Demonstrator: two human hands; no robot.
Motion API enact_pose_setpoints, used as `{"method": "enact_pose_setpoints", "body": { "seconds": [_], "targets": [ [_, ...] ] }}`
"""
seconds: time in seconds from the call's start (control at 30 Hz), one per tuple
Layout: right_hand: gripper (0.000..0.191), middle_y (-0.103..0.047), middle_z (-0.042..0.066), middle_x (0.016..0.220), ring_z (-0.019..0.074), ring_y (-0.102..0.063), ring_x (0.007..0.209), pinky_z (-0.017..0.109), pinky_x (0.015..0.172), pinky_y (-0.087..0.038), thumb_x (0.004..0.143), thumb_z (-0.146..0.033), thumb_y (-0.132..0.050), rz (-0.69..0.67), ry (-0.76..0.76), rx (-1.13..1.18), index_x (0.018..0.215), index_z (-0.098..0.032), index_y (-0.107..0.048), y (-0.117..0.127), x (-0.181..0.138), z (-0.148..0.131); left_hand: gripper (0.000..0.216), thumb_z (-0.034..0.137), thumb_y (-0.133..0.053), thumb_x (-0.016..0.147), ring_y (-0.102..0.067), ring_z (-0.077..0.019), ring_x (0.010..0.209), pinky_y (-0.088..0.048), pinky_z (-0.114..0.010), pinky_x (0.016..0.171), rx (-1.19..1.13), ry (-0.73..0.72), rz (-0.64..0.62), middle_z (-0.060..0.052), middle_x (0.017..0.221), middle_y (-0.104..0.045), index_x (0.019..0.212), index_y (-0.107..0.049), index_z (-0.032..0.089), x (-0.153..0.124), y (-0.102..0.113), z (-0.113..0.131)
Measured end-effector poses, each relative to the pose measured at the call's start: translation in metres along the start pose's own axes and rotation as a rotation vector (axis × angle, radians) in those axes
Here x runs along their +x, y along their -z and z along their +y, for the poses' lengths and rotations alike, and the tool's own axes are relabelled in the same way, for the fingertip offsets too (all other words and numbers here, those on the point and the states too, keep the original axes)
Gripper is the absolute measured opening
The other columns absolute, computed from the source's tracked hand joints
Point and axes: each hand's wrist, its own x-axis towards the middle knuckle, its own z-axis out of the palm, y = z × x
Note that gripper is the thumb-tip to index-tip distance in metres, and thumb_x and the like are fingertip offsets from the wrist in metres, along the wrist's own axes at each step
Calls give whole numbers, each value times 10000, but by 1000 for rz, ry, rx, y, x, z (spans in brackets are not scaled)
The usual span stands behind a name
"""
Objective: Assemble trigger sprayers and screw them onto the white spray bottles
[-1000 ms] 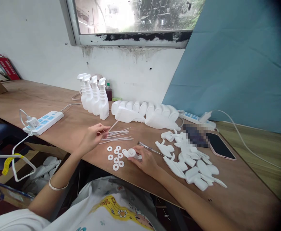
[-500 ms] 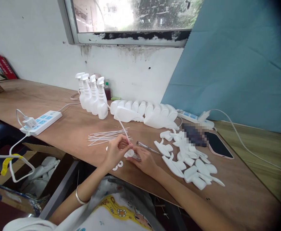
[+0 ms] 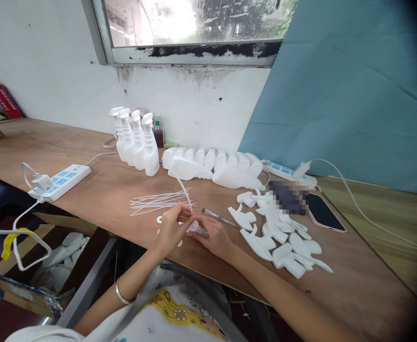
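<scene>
Okay, nearest first: open cardboard box point(image 3: 92, 254) lower left, white parts point(image 3: 65, 251) inside; silvery bangle point(image 3: 120, 292) on left forearm, lower centre; left hand point(image 3: 172, 228) and right hand point(image 3: 216, 238) meet just below frame centre, close together; left fingertips pinched together on lower end of thin white tube point(image 3: 182, 183), which rises clear of the grip, leaning up-left; right fingers closed on small whitish fitting point(image 3: 194, 227), which sits between the two hands, right at the tube's low end; cannot tell whether tube is inside it, fingers cover the joint; white washers point(image 3: 159, 219) beside left hand, partly hidden; pen-like tool point(image 3: 219, 218) just right of centre; spray heads point(image 3: 283, 237) heaped lower right; loose tubes point(image 3: 151, 203) left of centre, behind left hand; phone point(image 3: 325, 213) at right; lying bottles point(image 3: 190, 168) mid-frame; upright bottles point(image 3: 151, 152) farther left; window point(image 3: 201, 23) top.
</scene>
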Motion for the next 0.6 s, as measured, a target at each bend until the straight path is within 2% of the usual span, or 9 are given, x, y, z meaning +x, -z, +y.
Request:
{"method": "enact_pose_setpoints", "body": {
  "seconds": [0.17,0.3,0.6],
  "targets": [
    [297,-612,77,919,211,-593,828,337,704,-495,845,-400,-534,7,-3,1,1040,-179,-498,-1,-1,2,192,344,-570,786,-601,-120,698,-521,-229,645,20,1,18,-22,757,-601,781,-508,162,-4,-3,-3],
    [303,-613,83,921,214,-592,834,342,714,-498,846,-410,-528,11,-2,-8,1033,-173,-500,-2,-1,2,192,347,-564,790,-600,-123,689,-519,-224,621,16,6,21,-25,754,-601,801,-511,162,-5,-4,-6],
    [314,-610,77,903,209,-597,811,329,683,-497,856,-442,-495,30,-14,3,1023,-177,-487,-2,1,1,131,302,-512,828,-576,-98,649,-472,-196,608,247,-86,-50,9,725,-585,791,-501,177,-2,-2,-4]
  ]
}}
